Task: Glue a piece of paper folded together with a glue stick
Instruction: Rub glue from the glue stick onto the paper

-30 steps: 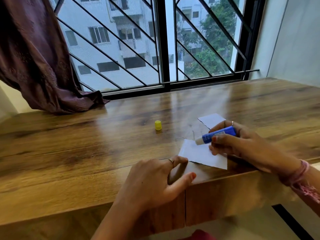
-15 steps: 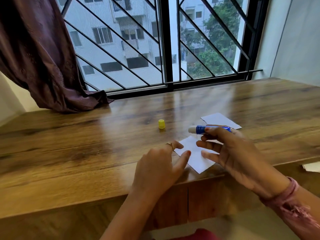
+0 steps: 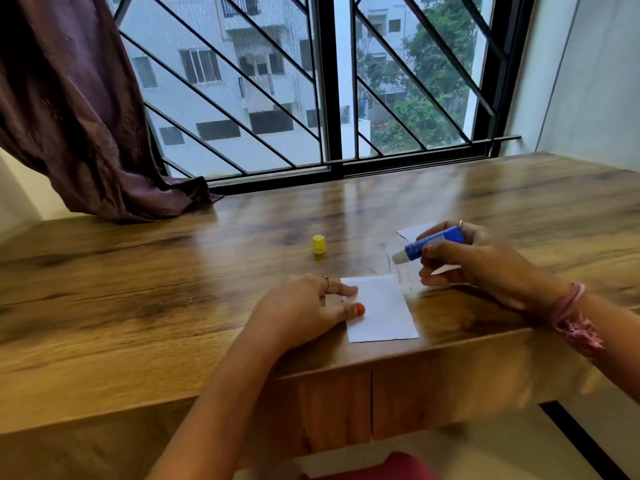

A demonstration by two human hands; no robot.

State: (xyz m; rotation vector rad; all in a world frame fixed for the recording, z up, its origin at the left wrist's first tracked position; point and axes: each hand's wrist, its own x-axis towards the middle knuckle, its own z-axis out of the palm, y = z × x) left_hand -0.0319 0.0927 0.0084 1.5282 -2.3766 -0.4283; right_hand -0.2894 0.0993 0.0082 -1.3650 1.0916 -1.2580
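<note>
A small white piece of paper [image 3: 381, 308] lies flat near the front edge of the wooden table [image 3: 173, 289]. My left hand [image 3: 304, 310] rests on its left edge, fingertips and thumb touching the sheet. My right hand [image 3: 474, 263] grips an uncapped blue glue stick [image 3: 427, 248], held above the table to the right of the paper, its white tip pointing left and down. The glue stick's yellow cap [image 3: 318, 244] stands alone on the table behind the paper. A second white paper scrap [image 3: 414, 231] shows partly behind my right hand.
A barred window [image 3: 329, 98] runs along the table's far edge. A dark purple curtain [image 3: 79, 116] hangs at the left and drapes onto the table's back corner. A white wall [image 3: 588, 81] closes the right side.
My left hand has slid the paper left and squared it to the table edge. My right hand lifted the glue stick off the paper and now holds it above the table to the right.
</note>
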